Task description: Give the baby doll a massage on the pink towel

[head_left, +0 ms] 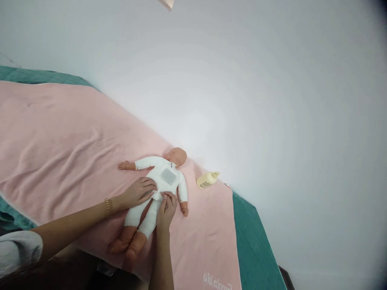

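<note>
A baby doll point(163, 177) in a white bodysuit lies on its back on a pink towel point(66, 149), head toward the wall. My left hand point(137, 192) rests on the doll's hip, fingers curled over the suit. My right hand point(167, 209) pinches the white fabric at the doll's crotch, fingertips pressed together. A grey patch shows on the doll's chest.
A pale yellow bottle point(207, 179) lies on its side on the towel, right of the doll. The towel covers a teal bed sheet point(256, 249) beside a white wall point(242, 80). A gold bracelet point(108, 207) is on my left wrist.
</note>
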Tool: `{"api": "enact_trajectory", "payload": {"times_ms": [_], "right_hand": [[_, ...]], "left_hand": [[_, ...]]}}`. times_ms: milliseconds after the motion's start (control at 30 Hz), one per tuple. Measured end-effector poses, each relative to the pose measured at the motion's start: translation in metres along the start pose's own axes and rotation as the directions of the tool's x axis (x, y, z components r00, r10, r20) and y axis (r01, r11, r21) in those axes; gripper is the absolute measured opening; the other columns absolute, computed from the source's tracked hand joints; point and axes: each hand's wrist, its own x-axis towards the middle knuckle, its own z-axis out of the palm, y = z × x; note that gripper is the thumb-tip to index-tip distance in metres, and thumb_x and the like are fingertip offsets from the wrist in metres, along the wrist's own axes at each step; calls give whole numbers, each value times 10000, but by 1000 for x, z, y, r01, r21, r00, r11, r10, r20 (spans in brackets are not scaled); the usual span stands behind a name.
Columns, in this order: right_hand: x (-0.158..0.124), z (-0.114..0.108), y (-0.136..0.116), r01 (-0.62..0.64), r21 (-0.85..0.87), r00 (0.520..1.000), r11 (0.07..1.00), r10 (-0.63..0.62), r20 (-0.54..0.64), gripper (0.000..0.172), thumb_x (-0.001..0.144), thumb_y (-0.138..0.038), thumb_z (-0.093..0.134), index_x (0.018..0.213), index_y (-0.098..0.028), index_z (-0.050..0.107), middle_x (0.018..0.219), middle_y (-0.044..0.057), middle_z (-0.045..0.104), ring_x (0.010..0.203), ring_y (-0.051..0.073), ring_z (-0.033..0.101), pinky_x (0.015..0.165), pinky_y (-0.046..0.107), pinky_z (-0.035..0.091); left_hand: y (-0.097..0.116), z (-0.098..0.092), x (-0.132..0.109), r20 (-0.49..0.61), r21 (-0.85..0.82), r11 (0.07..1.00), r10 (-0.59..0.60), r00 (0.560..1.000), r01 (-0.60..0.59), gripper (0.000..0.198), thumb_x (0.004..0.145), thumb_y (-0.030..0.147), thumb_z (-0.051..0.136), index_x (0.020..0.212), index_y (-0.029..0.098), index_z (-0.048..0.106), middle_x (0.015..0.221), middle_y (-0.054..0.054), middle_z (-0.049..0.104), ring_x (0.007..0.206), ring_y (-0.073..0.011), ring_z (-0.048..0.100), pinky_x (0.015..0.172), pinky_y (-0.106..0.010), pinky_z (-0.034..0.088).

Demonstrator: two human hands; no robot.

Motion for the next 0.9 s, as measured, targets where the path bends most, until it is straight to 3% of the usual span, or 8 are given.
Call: {"api": "enact_trajectory", "payload": {"times_ms": [233,500,700,900], "right_hand": [[8,-2,-3,9,-34,1000,999,-9,-3,377,1021,-293,398,988,-196,761,1073,85,675,1100,207,560,987,349,402],[8,0,0,-48,2,998,999,48,37,386,1018,-309,397,959,-196,761,1037,80,684,1074,208,562,991,356,405],[19,-1,-5,-50,-11,997,999,51,58,389,1017,-336,385,955,-190,740,1115,87,674,1151,222,535,1079,402,343],[21,3,-3,-60,14,996,998,59,72,404,1018,-357,368,925,-177,717,1041,88,690,1082,216,571,1024,384,383]], "left_hand": [[-2,5,5,-72,-14,1000,9,997,-10,258,1008,225,397,1121,193,627,1174,-70,635,1133,-223,528,981,-373,381],[-5,6,6,-12,-46,999,-13,1000,13,253,1011,232,392,1091,191,629,1129,-58,662,1115,-212,553,981,-367,399],[-4,9,10,-51,-7,1000,-15,999,14,295,1020,267,383,1182,183,615,1218,-87,632,1190,-232,524,1019,-389,403],[-5,9,12,9,-28,999,-19,1000,19,263,1024,277,402,1139,190,622,1165,-63,649,1154,-216,542,1014,-372,412]]}}
